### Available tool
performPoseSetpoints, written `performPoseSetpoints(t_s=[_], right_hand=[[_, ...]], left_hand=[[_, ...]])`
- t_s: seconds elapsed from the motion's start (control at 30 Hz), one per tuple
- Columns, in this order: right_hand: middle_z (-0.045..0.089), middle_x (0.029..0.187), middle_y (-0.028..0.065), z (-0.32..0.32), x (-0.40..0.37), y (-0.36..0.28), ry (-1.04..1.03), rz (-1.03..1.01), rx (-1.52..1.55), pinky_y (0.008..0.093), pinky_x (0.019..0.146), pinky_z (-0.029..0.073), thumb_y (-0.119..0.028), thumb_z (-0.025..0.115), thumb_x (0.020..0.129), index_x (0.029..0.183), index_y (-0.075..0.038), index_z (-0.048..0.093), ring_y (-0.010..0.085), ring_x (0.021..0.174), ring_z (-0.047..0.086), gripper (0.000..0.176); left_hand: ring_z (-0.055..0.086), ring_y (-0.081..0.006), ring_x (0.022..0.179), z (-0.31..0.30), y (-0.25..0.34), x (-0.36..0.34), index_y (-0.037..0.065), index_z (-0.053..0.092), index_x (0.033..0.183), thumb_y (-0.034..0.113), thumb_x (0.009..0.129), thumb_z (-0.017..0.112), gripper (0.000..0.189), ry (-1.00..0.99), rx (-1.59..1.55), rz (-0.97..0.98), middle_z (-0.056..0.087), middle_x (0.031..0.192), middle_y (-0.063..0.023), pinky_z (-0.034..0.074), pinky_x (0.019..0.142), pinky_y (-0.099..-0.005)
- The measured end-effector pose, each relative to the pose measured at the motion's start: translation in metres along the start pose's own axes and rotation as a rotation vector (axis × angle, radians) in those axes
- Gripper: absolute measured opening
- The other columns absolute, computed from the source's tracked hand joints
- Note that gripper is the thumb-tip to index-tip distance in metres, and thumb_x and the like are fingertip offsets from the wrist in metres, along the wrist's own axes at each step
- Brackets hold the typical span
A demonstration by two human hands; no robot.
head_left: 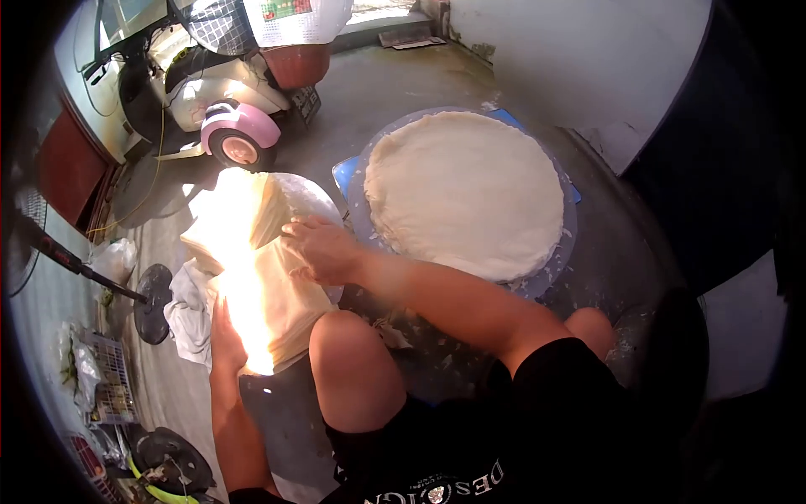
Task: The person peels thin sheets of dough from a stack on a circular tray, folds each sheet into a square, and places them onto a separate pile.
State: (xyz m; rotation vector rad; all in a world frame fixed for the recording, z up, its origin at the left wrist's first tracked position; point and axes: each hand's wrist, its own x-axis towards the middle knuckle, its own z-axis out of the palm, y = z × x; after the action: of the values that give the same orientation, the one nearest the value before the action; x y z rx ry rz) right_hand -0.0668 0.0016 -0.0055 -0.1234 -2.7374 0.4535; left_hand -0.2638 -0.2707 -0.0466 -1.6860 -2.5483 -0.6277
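A stack of pale square sheets (269,290) lies on the floor in front of my knees, partly washed out by sunlight. My right hand (321,249) rests flat on top of the stack, fingers spread over its upper edge. My left hand (225,332) presses against the stack's near left side, mostly hidden by glare. A second, fanned pile of the same sheets (239,217) sits just behind. To the right, a large round stack of thin white sheets (466,193) lies on a clear round tray (554,265).
A white cloth (189,315) lies left of the stack. A pink and white scooter (227,109) is parked behind. A fan base and pole (151,302) stand at left, with a wire basket (109,378) below. A white wall (588,59) is at back right.
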Motion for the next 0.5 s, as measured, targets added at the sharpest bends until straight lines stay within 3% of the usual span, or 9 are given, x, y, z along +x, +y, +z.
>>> performPoseSetpoints(t_s=[0.03, 0.1, 0.17, 0.2, 0.27, 0.33, 0.4, 0.47, 0.5], right_hand=[[0.048, 0.147, 0.0184, -0.011, -0.014, 0.012, 0.005, 0.015, -0.005, 0.0461, 0.117, 0.029, -0.043, 0.069, 0.088, 0.139, -0.003, 0.053, 0.0353, 0.139, 0.041, 0.066], [0.061, 0.131, 0.0163, -0.043, -0.056, 0.048, 0.126, 0.123, -0.066, 0.0439, 0.109, 0.039, -0.03, 0.072, 0.086, 0.126, -0.002, 0.061, 0.0331, 0.126, 0.053, 0.05], [0.067, 0.114, 0.016, -0.072, -0.104, 0.094, 0.139, 0.271, -0.093, 0.0437, 0.1, 0.046, -0.026, 0.07, 0.083, 0.114, -0.004, 0.067, 0.0334, 0.113, 0.061, 0.038], [0.068, 0.11, 0.0158, -0.074, -0.134, 0.125, 0.253, 0.336, -0.165, 0.0432, 0.096, 0.049, -0.024, 0.068, 0.083, 0.11, -0.006, 0.07, 0.0333, 0.109, 0.062, 0.032], [0.068, 0.114, 0.0166, -0.097, -0.195, 0.172, 0.201, 0.746, -0.164, 0.0446, 0.095, 0.05, -0.026, 0.067, 0.084, 0.111, -0.008, 0.07, 0.0342, 0.11, 0.062, 0.032], [0.071, 0.105, 0.0159, -0.124, -0.251, 0.211, 0.224, 1.028, -0.18, 0.0452, 0.088, 0.052, -0.018, 0.065, 0.081, 0.101, -0.007, 0.072, 0.0359, 0.101, 0.066, 0.024], [0.072, 0.103, 0.0161, -0.146, -0.296, 0.24, 0.254, 1.264, -0.134, 0.0438, 0.087, 0.053, -0.014, 0.064, 0.08, 0.098, -0.007, 0.074, 0.0361, 0.1, 0.067, 0.021], [0.072, 0.107, 0.0162, -0.152, -0.334, 0.258, 0.361, 1.368, -0.105, 0.0429, 0.088, 0.053, -0.014, 0.064, 0.081, 0.101, -0.007, 0.073, 0.0353, 0.102, 0.067, 0.023], [0.072, 0.107, 0.0162, -0.147, -0.346, 0.262, 0.363, 1.381, -0.098, 0.0429, 0.088, 0.053, -0.014, 0.064, 0.081, 0.101, -0.007, 0.073, 0.0353, 0.102, 0.067, 0.023]], left_hand=[[0.043, -0.0394, 0.136, 0.004, -0.008, -0.001, -0.005, 0.04, 0.145, 0.003, 0.088, 0.056, 0.059, 0.031, 0.039, 0.001, 0.048, 0.144, -0.0251, 0.034, 0.114, -0.0419], [0.041, -0.0416, 0.137, -0.009, 0.017, 0.006, -0.006, 0.039, 0.145, -0.001, 0.086, 0.053, 0.061, 0.014, 0.147, -0.083, 0.047, 0.145, -0.0253, 0.033, 0.114, -0.0441], [0.042, -0.0421, 0.136, -0.017, 0.036, 0.015, -0.006, 0.04, 0.144, 0.001, 0.086, 0.056, 0.061, 0.059, 0.158, -0.021, 0.047, 0.145, -0.0255, 0.034, 0.114, -0.0451], [0.042, -0.0427, 0.135, -0.021, 0.046, 0.019, -0.006, 0.041, 0.144, 0.003, 0.086, 0.059, 0.061, 0.113, 0.169, 0.026, 0.047, 0.145, -0.0256, 0.035, 0.113, -0.0461], [0.045, -0.0427, 0.133, -0.044, 0.11, 0.035, -0.007, 0.043, 0.142, 0.007, 0.085, 0.066, 0.062, 0.113, -0.006, 0.06, 0.049, 0.143, -0.0255, 0.037, 0.111, -0.0466], [0.049, -0.0424, 0.129, -0.055, 0.164, 0.051, -0.005, 0.048, 0.139, 0.011, 0.083, 0.072, 0.062, 0.105, -0.313, 0.132, 0.053, 0.138, -0.0247, 0.04, 0.109, -0.0458], [0.052, -0.0423, 0.126, -0.05, 0.205, 0.069, -0.001, 0.055, 0.134, 0.011, 0.08, 0.076, 0.059, 0.16, -0.284, 0.256, 0.058, 0.133, -0.0229, 0.041, 0.107, -0.0445], [0.055, -0.0394, 0.125, -0.045, 0.241, 0.093, 0.003, 0.06, 0.13, 0.012, 0.079, 0.078, 0.054, 0.15, -0.277, 0.414, 0.059, 0.132, -0.0199, 0.042, 0.107, -0.0443], [0.054, -0.0323, 0.129, -0.045, 0.269, 0.1, 0.005, 0.063, 0.128, 0.007, 0.078, 0.078, 0.052, 0.097, -0.312, 0.4, 0.062, 0.132, -0.0151, 0.041, 0.109, -0.0421]])
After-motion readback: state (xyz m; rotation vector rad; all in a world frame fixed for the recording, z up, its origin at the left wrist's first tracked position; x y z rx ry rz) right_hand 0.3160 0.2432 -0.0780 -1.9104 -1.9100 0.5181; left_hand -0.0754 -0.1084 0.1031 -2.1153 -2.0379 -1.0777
